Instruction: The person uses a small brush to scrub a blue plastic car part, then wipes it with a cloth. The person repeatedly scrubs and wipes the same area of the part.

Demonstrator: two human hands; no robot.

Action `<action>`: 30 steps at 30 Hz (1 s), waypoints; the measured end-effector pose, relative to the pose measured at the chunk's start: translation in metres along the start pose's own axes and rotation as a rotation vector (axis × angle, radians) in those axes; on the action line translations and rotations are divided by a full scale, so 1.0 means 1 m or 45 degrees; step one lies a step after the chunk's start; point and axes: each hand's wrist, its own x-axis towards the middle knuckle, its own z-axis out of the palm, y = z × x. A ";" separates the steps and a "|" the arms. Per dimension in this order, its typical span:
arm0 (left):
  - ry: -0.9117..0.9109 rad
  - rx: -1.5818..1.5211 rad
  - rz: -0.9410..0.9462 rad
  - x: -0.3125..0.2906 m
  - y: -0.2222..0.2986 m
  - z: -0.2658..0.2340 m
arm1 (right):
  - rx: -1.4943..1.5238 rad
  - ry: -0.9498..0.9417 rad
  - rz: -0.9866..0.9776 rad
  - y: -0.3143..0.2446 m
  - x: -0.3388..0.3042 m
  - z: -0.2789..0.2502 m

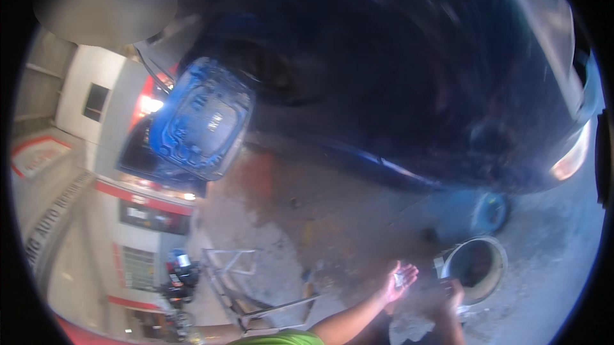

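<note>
While the left hand (400,279) is turned palm up with its fingers spread, a small pale, shiny object (399,278) rests loosely on the open palm, cupped rather than pinched; what the piece is cannot be told. That forearm rises from the lower edge, just left of the round bucket (494,279), and the hand stops close beside the bucket's rim. The right hand (451,296) sits lower, nearly touching the bucket's near-left rim, dark and blurred, fingers curled; whether it grips anything cannot be told. The bucket has a pale, smooth wall and a dark inside. It stands on rough, stained concrete ground (307,217). Above the bucket looms a dark blue car (416,89), glossy, with a headlight far right.
</note>
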 end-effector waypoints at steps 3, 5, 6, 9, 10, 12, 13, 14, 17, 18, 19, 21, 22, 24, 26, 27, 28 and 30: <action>-0.024 0.018 0.045 -0.028 0.018 0.077 | -1.153 -0.254 -0.631 -0.118 -0.095 0.087; -0.026 0.202 0.034 -0.057 0.044 0.128 | -0.985 -0.060 -0.574 -0.181 -0.132 0.148; -0.028 0.228 0.074 -0.072 0.057 0.153 | -1.084 -0.083 -0.660 -0.210 -0.148 0.171; 0.066 0.179 0.276 -0.124 0.110 0.208 | -1.309 -0.174 -0.965 -0.278 -0.172 0.237; 0.018 0.271 0.201 -0.141 0.123 0.224 | -1.209 -0.092 -0.971 -0.297 -0.175 0.260; -0.101 0.353 0.273 -0.172 0.150 0.247 | -1.129 -0.105 -0.937 -0.324 -0.185 0.294; -0.181 0.272 0.371 -0.184 0.163 0.257 | -1.212 -0.123 -1.031 -0.338 -0.185 0.305; -0.227 0.180 0.541 -0.195 0.176 0.265 | -1.366 -0.184 -1.002 -0.346 -0.185 0.318; -0.259 0.240 0.314 -0.215 0.193 0.283 | -1.121 -0.050 -1.168 -0.363 -0.179 0.346; -0.295 0.151 0.416 -0.216 0.203 0.285 | -1.184 -0.133 -1.145 -0.370 -0.180 0.350; -0.316 0.068 0.415 -0.216 0.216 0.286 | -1.232 -0.209 -1.163 -0.381 -0.180 0.356; -0.331 -0.044 0.449 -0.211 0.250 0.281 | -1.370 -0.314 -1.142 -0.415 -0.184 0.367; -0.324 -0.086 0.473 -0.208 0.268 0.278 | -1.533 -0.331 -1.023 -0.441 -0.184 0.373; -0.336 -0.168 0.452 -0.204 0.296 0.265 | -1.451 -0.199 -1.310 -0.498 -0.177 0.398; -0.359 -0.214 0.380 -0.207 0.321 0.256 | -1.344 -0.095 -1.587 -0.545 -0.161 0.433; -0.398 -0.176 0.354 -0.212 0.329 0.252 | -1.206 -0.094 -1.664 -0.560 -0.150 0.454; -0.557 -0.152 0.350 -0.218 0.337 0.251 | -1.073 -0.082 -1.776 -0.565 -0.138 0.473; -0.781 -0.096 0.331 -0.232 0.345 0.254 | -0.840 -0.110 -1.818 -0.554 -0.113 0.513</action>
